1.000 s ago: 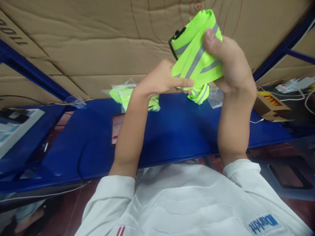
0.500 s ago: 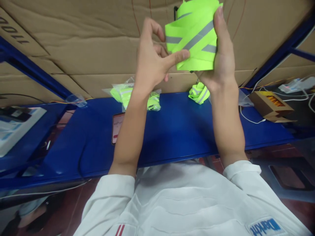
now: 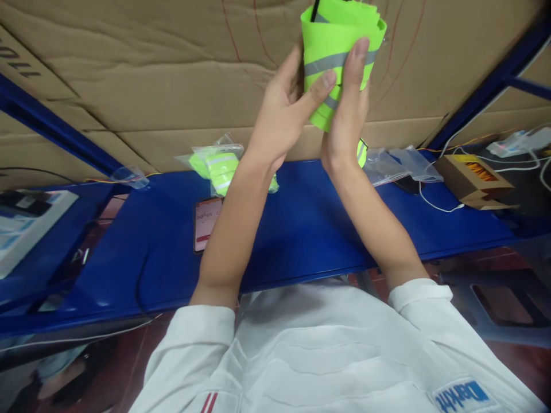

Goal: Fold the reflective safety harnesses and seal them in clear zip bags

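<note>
A bundle of neon-yellow reflective strap point(image 3: 322, 37) with grey stripes is rolled up and raised above the far edge of the table. My left hand point(image 3: 286, 106) grips it from the left, thumb pressed on its front and the other fingers hidden behind. From the right, my right hand point(image 3: 350, 103) clasps it with the thumb pointing up along its face. A dark piece sticks out at the bundle's top left. Below, clear bags of yellow strap point(image 3: 221, 169) lie partly behind my left forearm. Another yellow strap bundle point(image 3: 362, 152) shows beside my right wrist, mostly hidden.
A phone point(image 3: 205, 223) with a lit screen lies on the blue table point(image 3: 310, 223). Clear plastic bags point(image 3: 383, 166), a white cable and an open cardboard box point(image 3: 473, 180) stand at the right. Cardboard point(image 3: 172, 74) lines the back between blue frame posts.
The strap bundle has turned and looks narrower, more tightly rolled. My right hand has moved left and wraps its front. The loose loop at the left is no longer visible.
</note>
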{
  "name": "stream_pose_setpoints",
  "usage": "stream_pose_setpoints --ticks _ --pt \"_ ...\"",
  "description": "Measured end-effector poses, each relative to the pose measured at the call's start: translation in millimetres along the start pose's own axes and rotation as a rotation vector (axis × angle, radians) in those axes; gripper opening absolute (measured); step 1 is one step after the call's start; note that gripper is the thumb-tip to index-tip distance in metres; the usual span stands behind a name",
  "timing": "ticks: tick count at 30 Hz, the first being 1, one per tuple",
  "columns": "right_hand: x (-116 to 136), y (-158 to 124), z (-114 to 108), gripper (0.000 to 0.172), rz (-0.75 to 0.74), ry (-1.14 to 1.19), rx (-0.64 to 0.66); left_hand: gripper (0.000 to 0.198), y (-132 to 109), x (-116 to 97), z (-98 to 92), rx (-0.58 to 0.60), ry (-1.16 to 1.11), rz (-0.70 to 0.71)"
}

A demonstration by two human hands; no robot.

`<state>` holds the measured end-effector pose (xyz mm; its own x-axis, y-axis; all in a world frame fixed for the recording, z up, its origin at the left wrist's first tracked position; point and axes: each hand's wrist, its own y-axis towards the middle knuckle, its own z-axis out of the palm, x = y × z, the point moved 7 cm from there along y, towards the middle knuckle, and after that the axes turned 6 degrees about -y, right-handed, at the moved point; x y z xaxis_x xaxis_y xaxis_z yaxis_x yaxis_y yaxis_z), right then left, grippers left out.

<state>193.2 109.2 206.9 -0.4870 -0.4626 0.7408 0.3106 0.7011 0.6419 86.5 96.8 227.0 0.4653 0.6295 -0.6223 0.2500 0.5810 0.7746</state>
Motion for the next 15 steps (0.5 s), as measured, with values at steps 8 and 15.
stream_pose_setpoints --ticks 8,15 --pt "-5 5 19 0.081 -0.022 -0.002 0.152 0.011 2 18 -22.3 0.038 -0.072 -0.061" --pt "6 1 31 0.078 -0.080 -0.006 0.355 0.029 2 25 -19.8 -0.008 -0.103 -0.019"
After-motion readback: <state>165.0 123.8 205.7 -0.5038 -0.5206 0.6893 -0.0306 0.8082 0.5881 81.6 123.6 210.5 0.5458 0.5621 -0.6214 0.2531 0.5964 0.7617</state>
